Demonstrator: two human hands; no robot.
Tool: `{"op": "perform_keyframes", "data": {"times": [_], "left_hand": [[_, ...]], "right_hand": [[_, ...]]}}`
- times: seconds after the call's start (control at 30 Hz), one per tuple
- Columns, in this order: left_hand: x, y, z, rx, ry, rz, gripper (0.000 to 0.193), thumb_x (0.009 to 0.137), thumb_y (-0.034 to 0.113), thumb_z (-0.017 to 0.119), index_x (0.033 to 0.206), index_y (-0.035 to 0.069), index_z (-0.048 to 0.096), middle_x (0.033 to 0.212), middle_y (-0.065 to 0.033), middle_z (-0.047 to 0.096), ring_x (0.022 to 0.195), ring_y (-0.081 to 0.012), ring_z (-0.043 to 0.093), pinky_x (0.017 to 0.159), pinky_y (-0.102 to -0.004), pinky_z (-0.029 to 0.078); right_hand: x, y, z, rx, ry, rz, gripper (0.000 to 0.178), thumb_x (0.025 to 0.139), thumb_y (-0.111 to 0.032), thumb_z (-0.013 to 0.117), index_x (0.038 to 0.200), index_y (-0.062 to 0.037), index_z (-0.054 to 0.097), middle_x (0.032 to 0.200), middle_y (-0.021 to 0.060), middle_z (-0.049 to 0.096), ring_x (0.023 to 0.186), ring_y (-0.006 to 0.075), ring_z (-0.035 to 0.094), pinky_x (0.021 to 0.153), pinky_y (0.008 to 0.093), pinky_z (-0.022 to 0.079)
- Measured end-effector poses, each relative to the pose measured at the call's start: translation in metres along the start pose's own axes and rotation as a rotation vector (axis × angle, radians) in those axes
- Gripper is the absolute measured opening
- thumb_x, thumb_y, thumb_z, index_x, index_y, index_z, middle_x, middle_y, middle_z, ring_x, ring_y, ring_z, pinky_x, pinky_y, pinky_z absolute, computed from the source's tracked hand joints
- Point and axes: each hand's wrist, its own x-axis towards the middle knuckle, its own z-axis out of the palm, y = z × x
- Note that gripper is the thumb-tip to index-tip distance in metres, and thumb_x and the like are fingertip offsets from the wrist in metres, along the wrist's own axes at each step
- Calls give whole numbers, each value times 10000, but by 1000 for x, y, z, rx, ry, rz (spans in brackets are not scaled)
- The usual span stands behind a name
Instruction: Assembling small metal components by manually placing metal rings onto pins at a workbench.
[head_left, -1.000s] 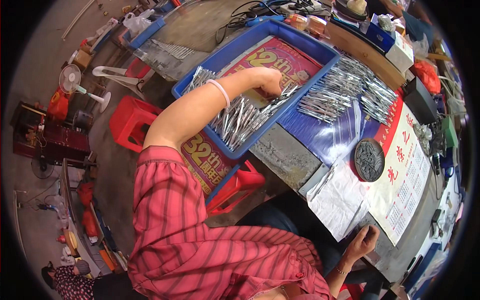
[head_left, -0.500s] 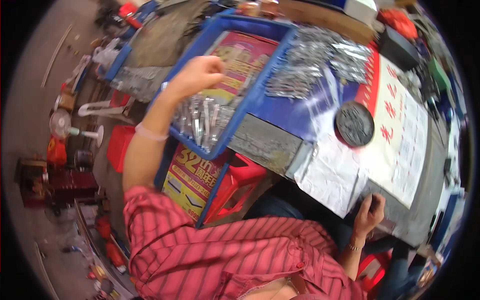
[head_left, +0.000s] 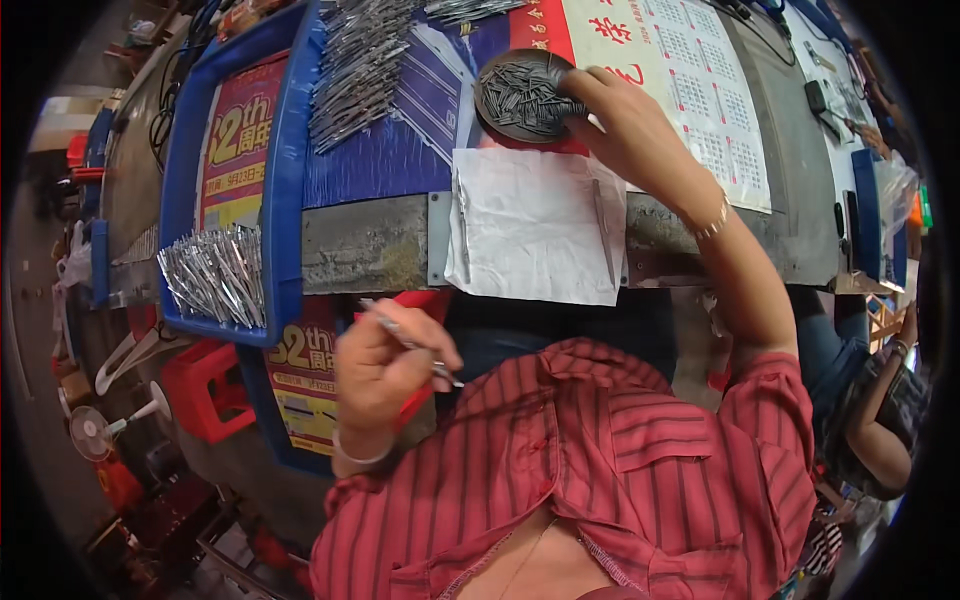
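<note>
My left hand [head_left: 388, 365] is closed around a slim silvery metal piece [head_left: 405, 338], held slantwise in front of my lap, left of the table's front edge. My right hand [head_left: 622, 118] reaches over the table to a round dark dish [head_left: 490, 112]. Its bent fingertips touch the small dark rod-like pins [head_left: 525, 95] at the dish's right side; whether a pin is between them is hidden. Between me and the dish lies a creased white sheet [head_left: 535, 225], hanging slightly over the table edge.
A blue plastic tray [head_left: 283, 190] at the left holds a pile of slim silvery pieces [head_left: 215, 275]. More such pieces [head_left: 362, 75] lie in rows behind the sheet. A printed calendar sheet [head_left: 690, 90] covers the table's right part. Below the tray stands a red stool [head_left: 205, 385]. Another person's arm [head_left: 875, 420] shows at far right.
My left hand has come from above the blue tray toward my lap, with the metal piece now visible in it. My right hand has gone from the table's front edge to the dish. The view has turned.
</note>
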Motion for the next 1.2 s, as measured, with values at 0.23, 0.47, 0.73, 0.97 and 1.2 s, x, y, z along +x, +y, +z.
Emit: {"op": "perform_keyframes", "data": {"times": [0.23,0.47,0.73,0.97,1.2], "left_hand": [[-1,-24,30,-13,-4,-192,256,879,53,549,1117,-30,500,804,-76,597,684,-77,582,581,-184,489],[7,-30,21,-94,-20,-145,376,909,122,541,1227,-53,443,760,-56,600,656,-58,560,583,-164,449],[18,-35,34,68,67,-124,347,862,1,582,1197,-43,501,800,-28,604,730,-76,582,675,-187,461],[20,-42,36,27,21,-48,344,869,-16,559,1204,-49,486,891,-69,596,778,-91,588,697,-211,495],[28,-51,48,-80,-20,-125,300,898,20,527,1191,-33,492,937,-61,596,772,-88,591,702,-215,513]], "right_hand": [[34,18,33,-351,-236,-15,122,741,-57,553,847,0,541,849,166,581,802,328,583,701,416,452],[36,26,36,-280,-183,-38,102,731,-50,547,811,12,531,775,181,588,788,347,579,690,419,454],[39,32,15,16,-69,41,153,775,-83,582,889,11,541,773,208,591,705,378,578,643,407,464],[-3,-18,-15,643,-48,270,93,863,-51,558,882,20,501,686,31,537,587,75,507,520,223,424],[-78,-58,-34,1220,-199,581,117,834,-38,607,937,16,592,747,4,572,604,44,502,526,186,417]]}}
